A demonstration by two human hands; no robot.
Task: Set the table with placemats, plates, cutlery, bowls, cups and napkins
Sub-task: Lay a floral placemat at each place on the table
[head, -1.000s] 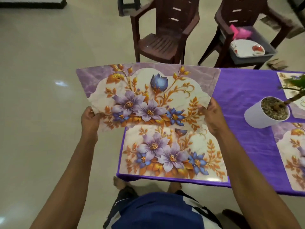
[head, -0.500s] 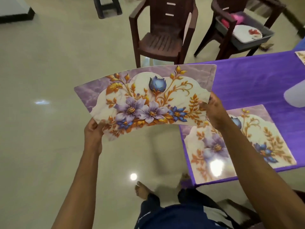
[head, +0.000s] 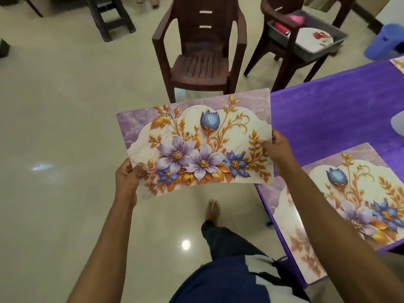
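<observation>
Both hands hold a floral placemat (head: 196, 145) in the air over the floor, left of the desk (head: 328, 110). Its long axis runs left to right, slightly tilted, print up. Left hand (head: 126, 178) fingers and right hand (head: 278, 153) fingers pinch its short edges.

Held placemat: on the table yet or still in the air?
In the air. Left hand and right hand hold the placemat by its side edges over the floor, beside the table.
</observation>
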